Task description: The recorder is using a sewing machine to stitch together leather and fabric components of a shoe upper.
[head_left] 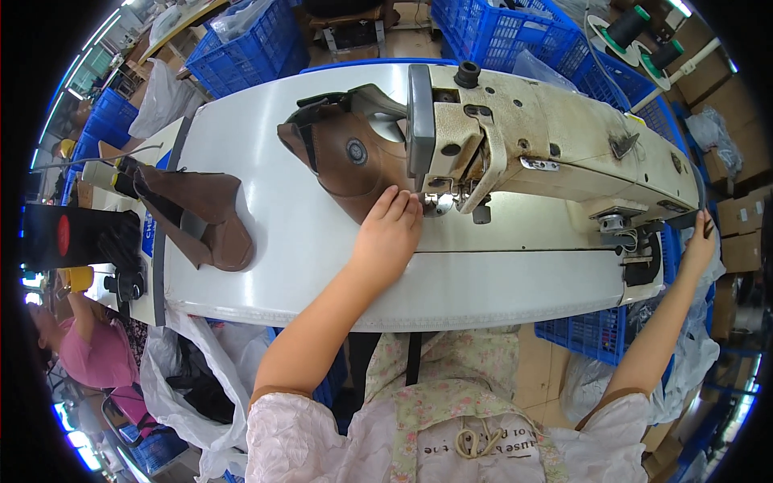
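Note:
A brown leather boot upper [330,157] with a round dark badge lies on the white machine table, its right part beneath the head of a cream sewing machine [555,121]. My left hand [390,229] holds its near edge close to the presser foot [439,204]. The fingers are together on the leather, and the thumb is hidden. At the machine's right end, my right hand [699,241] is closed around the rim of the dark handwheel [687,220]. A second brown boot upper [205,213] rests at the table's left end, apart from my hands.
Blue crates [245,48] stand beyond the table, and another blue crate [588,334] sits under its right side. A white plastic bag [197,378] hangs at the near left. Thread cones [626,30] stand far right. A person in pink [101,346] sits at the left.

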`<state>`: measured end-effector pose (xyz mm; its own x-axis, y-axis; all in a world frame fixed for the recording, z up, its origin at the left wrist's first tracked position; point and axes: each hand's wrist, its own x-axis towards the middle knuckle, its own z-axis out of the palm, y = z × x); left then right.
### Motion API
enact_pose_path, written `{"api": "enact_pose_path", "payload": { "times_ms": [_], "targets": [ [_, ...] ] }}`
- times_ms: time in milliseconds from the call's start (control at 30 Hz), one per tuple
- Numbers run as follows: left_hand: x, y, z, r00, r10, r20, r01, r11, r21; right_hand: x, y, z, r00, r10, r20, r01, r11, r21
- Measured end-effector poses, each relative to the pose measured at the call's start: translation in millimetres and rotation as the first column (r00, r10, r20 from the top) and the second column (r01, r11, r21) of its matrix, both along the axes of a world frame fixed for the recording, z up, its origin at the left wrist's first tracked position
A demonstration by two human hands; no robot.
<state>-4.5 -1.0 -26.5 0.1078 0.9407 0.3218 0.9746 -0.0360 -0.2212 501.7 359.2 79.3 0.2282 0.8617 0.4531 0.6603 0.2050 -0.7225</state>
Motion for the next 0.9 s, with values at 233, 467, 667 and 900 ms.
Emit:
{"api": "enact_pose_path", "payload": {
  "times_ms": [233,467,667,900],
  "targets": [
    [-2,7,-1,1.0,-0.028,-0.008,0.029,1.0,0.012,31,3,-59,0.997,0.019,0.076,-0.036,0.971,0.235],
    [-12,8,7,0.997,-0.058,0.048,0.059,0.998,-0.023,-175,-223,-8,0.873,0.427,-0.238,-0.477,0.85,-0.224],
    [-21,15,9,0.991,-0.122,-0.047,0.12,0.992,-0.045,-292,-313,-30,0.367,0.859,-0.356,-0.914,0.262,-0.309],
    [-19,16,2,0.519,0.006,0.855,0.158,0.982,-0.103,-397,-329,-32,0.543,0.829,-0.137,-0.783,0.558,0.273]
  ]
}}
